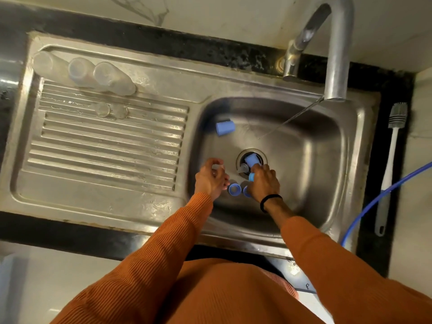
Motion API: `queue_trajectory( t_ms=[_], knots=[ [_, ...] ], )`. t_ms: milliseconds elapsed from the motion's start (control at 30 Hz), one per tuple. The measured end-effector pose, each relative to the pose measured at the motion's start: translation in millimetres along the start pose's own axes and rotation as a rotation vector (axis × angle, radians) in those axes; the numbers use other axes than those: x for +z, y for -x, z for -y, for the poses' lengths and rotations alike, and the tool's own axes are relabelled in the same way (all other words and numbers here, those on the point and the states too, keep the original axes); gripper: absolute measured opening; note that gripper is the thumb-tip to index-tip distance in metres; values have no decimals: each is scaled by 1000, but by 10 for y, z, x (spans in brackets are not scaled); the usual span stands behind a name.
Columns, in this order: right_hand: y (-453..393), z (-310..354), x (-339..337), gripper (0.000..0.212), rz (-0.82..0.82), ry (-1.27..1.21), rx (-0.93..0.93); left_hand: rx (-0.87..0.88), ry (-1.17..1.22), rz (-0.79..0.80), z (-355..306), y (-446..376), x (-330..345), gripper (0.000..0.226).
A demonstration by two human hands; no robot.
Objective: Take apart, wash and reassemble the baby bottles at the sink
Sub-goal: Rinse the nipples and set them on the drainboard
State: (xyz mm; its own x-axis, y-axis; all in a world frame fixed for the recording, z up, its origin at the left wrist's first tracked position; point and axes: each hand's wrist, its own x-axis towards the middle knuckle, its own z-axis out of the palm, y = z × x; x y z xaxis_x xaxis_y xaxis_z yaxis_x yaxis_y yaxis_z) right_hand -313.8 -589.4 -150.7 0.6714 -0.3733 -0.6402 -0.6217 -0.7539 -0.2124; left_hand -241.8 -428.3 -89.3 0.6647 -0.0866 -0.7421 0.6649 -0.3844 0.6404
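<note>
Head view: we look down into a steel sink. Our left hand is low in the bowl, with its fingers curled round a small clear part that is too blurry to name. Our right hand is just beside it, to the right, by the drain. Its fingers pinch a blue screw ring, and a clear teat pokes out past them. The two hands are near each other but do not touch.

Between the hands, a second blue ring lies flat on the sink floor. A third blue ring peeks out from under the right hand. Just past the right hand, a blue cap sits in the drain hole. Farther past the left hand, another blue cap lies on its side.

Far off to the left of both hands, three clear bottle bodies lie side by side on the draining board. Two small clear round parts sit near them.

Up past the right hand, a thin stream of water runs from the tap. To the right of the sink lie a white bottle brush and a blue hose.
</note>
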Motion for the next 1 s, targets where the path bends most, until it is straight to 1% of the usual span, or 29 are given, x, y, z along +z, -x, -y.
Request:
queue_trajectory(
  t_ms=[33, 67, 133, 167, 267, 333, 400, 467, 533, 567, 633, 733, 800, 867, 933, 1000],
  knots=[
    [33, 2, 35, 54, -10, 65, 7, 15, -14, 10, -2, 0, 14, 17],
    [61, 19, 63, 49, -43, 94, -12, 25, -21, 15, 0, -6, 31, 17],
    [66, 79, 91, 36, -128, 92, -76, 37, -3, 13, 17, -20, 71, 15],
    [43, 114, 90, 34, -150, 87, -116, 48, 3, 14, 13, -22, 91, 15],
    [-84, 199, 75, 36, -122, 117, -171, 57, 27, 12, 59, -22, 95, 13],
    [-178, 190, 69, 34, -82, 207, -209, 48, 59, 13, 117, 5, 69, 13],
    [-213, 162, 74, 29, -60, 286, -274, 25, 75, 3, 147, 22, 23, 13],
    [-188, 146, 49, 19, -113, 259, -282, 11, 85, -17, 162, 18, -28, 13],
    [-120, 147, -14, 16, -176, 182, -197, 8, 113, -27, 144, 24, -37, 14],
    [-76, 157, -70, 13, -179, 95, -164, 7, 131, -34, 119, 28, -23, 14],
    [1, 166, -216, 16, -267, -161, -79, -7, 190, -42, 41, 18, 49, 13],
    [106, 210, -633, 18, -411, -530, -41, -29, 328, -24, -209, -19, 229, 14],
    [133, 241, -963, 22, -483, -644, -68, 3, 354, 4, -449, -93, 386, 12],
    [136, 272, -1239, 23, -560, -729, -130, 39, 363, 99, -724, -200, 563, 14],
    [115, 268, -1367, 23, -609, -800, -183, 35, 427, 273, -942, -301, 730, 18],
    [108, 247, -1371, 22, -643, -833, -226, 44, 488, 410, -1031, -399, 850, 14]
  ],
)
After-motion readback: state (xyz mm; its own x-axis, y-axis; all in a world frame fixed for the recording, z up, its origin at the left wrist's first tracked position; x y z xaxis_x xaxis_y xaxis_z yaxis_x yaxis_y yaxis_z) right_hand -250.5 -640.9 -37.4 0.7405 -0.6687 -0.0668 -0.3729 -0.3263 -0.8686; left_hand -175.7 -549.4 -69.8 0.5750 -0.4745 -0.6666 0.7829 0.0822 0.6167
